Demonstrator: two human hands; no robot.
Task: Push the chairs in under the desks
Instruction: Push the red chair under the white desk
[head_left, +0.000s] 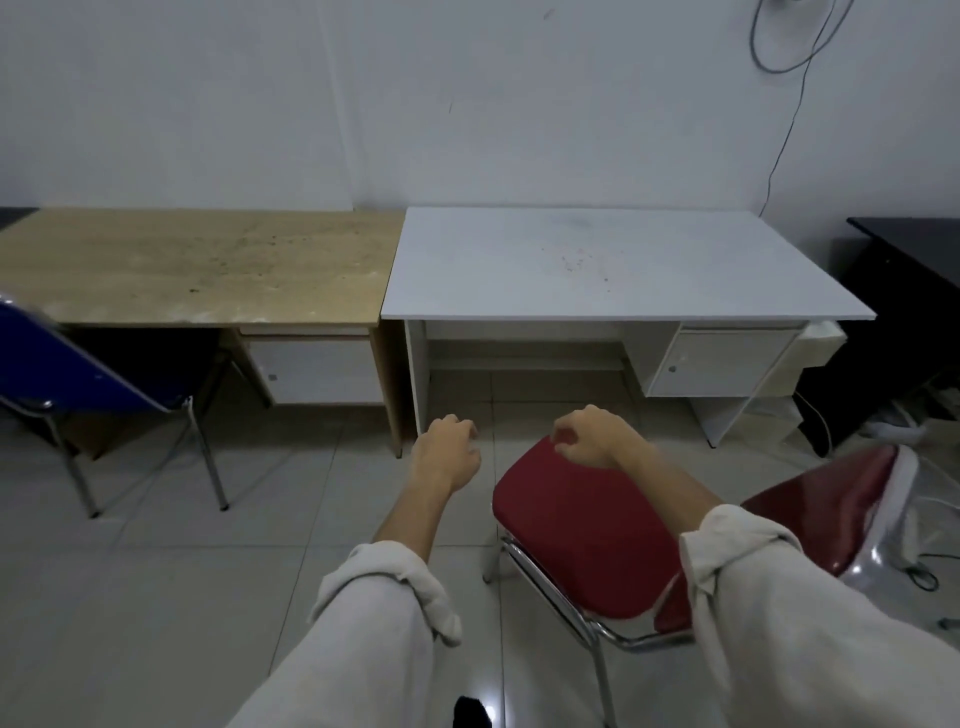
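The red chair (587, 530) stands on bare tile short of the white desk (623, 270), its seat's front edge under the right hand (587, 436), whose fingers curl loosely, gripping nothing; the left hand (447, 452) hovers beside it, fingers half curled, empty; beyond the fingertips the kneehole gapes open; the blue chair (78, 374) waits left, before the wooden desk (208, 265).

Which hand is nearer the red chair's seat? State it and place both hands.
Right. The right hand hovers over the front edge of the red chair's seat; the left hand hangs beside it over bare floor.

no readable text, labels or signs
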